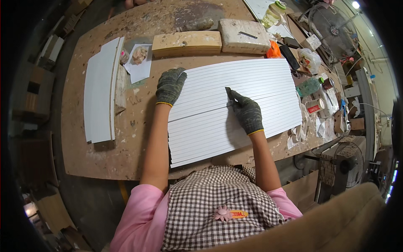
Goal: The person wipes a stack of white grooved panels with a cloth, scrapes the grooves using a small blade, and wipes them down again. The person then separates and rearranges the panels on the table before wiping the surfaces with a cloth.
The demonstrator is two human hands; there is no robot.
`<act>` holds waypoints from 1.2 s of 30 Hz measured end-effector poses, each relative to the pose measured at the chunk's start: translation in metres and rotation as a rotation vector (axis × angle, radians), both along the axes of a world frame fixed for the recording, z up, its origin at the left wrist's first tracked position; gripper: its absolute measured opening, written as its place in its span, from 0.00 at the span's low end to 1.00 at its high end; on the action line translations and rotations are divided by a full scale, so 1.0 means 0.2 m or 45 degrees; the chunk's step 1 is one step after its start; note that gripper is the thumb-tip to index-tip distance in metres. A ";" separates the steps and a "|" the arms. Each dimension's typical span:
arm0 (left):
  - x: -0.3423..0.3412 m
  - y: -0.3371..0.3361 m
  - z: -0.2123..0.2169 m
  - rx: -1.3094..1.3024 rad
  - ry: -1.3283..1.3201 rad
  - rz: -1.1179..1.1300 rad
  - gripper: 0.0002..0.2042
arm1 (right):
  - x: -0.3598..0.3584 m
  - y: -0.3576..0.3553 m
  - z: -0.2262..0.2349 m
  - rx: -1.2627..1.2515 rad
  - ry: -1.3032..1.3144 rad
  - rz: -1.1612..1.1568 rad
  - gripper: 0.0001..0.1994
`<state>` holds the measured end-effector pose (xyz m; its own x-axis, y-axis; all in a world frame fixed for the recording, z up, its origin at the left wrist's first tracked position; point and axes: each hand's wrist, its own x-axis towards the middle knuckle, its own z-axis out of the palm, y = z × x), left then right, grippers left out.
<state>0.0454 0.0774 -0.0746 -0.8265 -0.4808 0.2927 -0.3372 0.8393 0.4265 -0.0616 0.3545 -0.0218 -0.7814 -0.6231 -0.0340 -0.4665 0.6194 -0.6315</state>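
A white panel (201, 138) marked with many thin parallel lines lies in front of me, with one longer dark gap across its left half. My left hand (170, 86), in a dark grey knitted glove with a yellow cuff, is closed at the panel's far left corner. In the same kind of glove, my right hand (247, 112) is over the panel's middle. It pinches a small dark flat blade (228, 93), whose tip points away from me to the left, by the end of the gap. The glove hides the blade's lower part.
White strips (100, 92) are stacked at the left of the brown worktable (142, 130). Behind the panel sit a wooden block (187, 43) and a wrapped white block (244, 37) bearing a dark blade. Bottles, a can (315, 106) and crumpled paper crowd the right side, near fans (333, 29).
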 end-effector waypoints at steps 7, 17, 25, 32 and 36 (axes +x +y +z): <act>-0.01 0.01 0.01 0.000 0.036 0.000 0.15 | 0.00 0.00 -0.04 -0.189 -0.119 0.110 0.16; -0.01 -0.01 -0.02 0.011 0.084 0.003 0.14 | 0.10 -0.10 -0.01 0.075 -0.095 0.025 0.15; -0.02 -0.01 -0.01 0.040 0.050 -0.002 0.15 | 0.22 -0.15 0.04 -0.038 -0.073 0.254 0.18; 0.01 -0.08 0.09 0.186 -0.337 -0.137 0.22 | 0.26 -0.17 0.02 -0.035 -0.028 0.224 0.17; 0.00 -0.09 0.18 0.238 -0.495 -0.183 0.25 | 0.28 -0.22 0.02 0.154 0.007 0.314 0.16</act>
